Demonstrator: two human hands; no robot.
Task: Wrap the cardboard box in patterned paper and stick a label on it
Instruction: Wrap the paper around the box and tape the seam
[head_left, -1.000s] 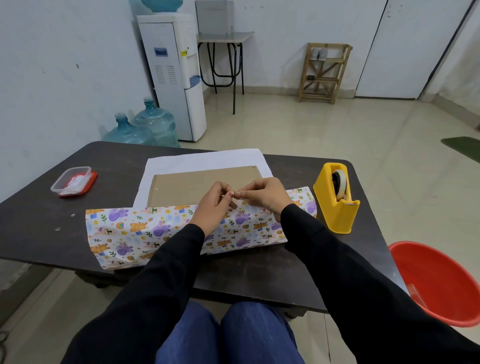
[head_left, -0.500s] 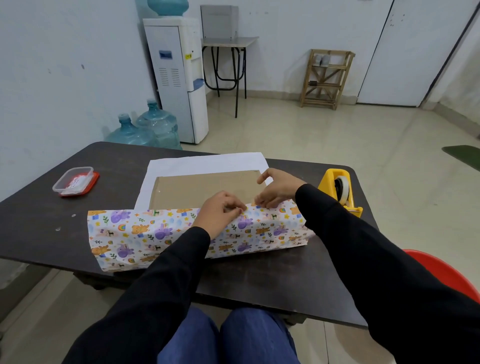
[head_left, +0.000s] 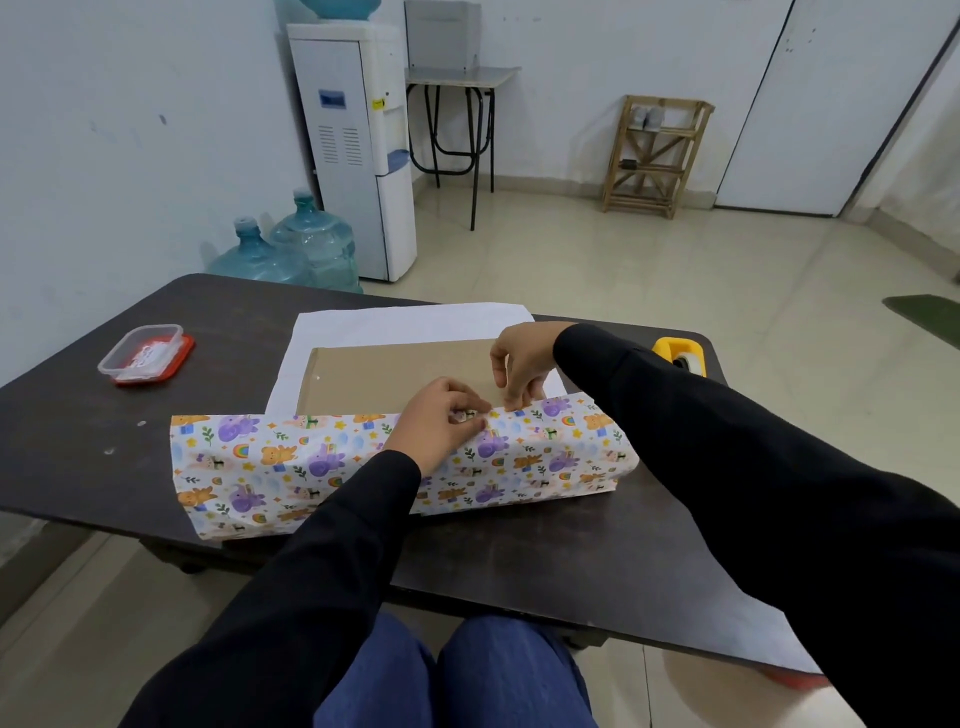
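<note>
The cardboard box (head_left: 395, 374) lay flat in the middle of the dark table (head_left: 78, 415), with the patterned paper (head_left: 291, 467) folded up over its near side and onto the top. The paper's plain white back stuck out past the far edge toward 12 o'clock.

The left hand (head_left: 441, 421) sat on the fold line with its fingers curled, gripping the paper's edge against the box top. The right hand (head_left: 519, 364) was just beside it, toward 1 o'clock, with its fingertips bent down and pinching the same edge (couldn't tell if there was a bit of tape under them).

A yellow tape dispenser (head_left: 680, 353) sat out at 2 o'clock, mostly hidden behind the right sleeve. A small clear tub with a red lid (head_left: 148, 353) sat at 10 o'clock, well apart from the box. A water cooler (head_left: 358, 150) with two big jugs (head_left: 311, 244) beside it stood against the wall around 11 o'clock.
</note>
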